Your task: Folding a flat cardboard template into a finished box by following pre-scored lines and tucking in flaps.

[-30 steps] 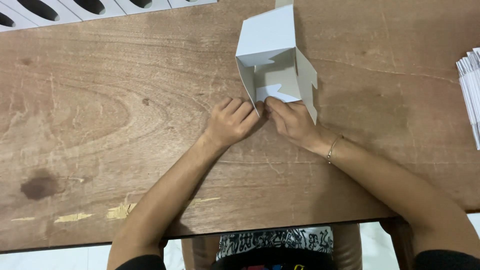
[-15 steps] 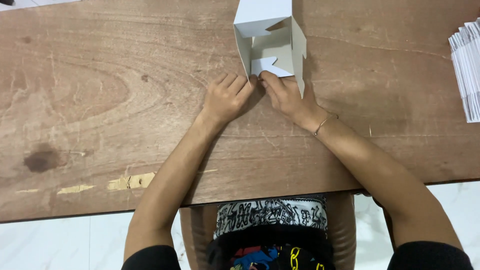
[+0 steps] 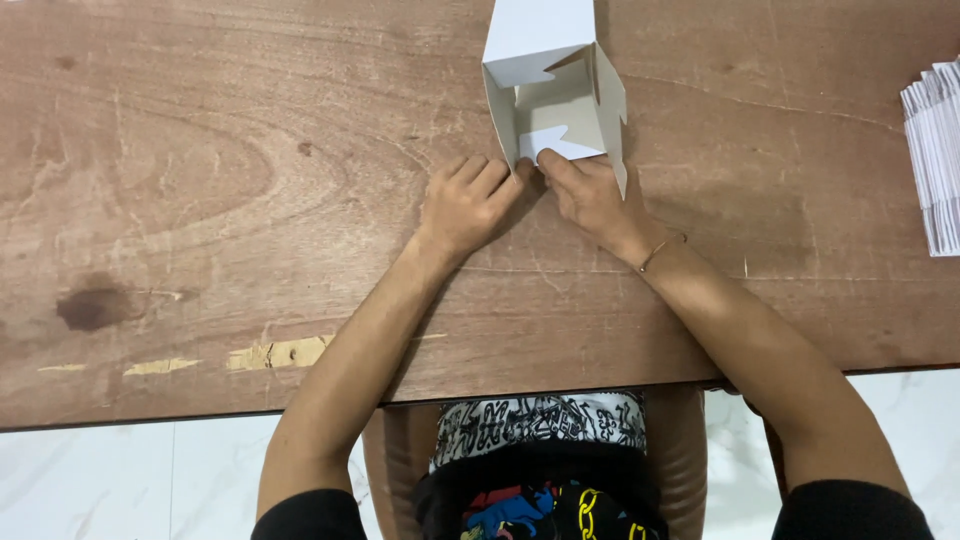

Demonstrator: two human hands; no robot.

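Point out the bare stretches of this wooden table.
Widest bare patch: the brown wooden table left of the left hand. Smaller patch between the right hand and the stack of white sheets. Crowded around the white cardboard box.

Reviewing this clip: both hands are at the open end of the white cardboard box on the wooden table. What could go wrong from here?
1. The box lies on its side with nothing bracing its far end; pressure from the left hand and right hand might slide it across the table.
2. The notched flap under the fingertips looks thin and may crease or tear if forced.
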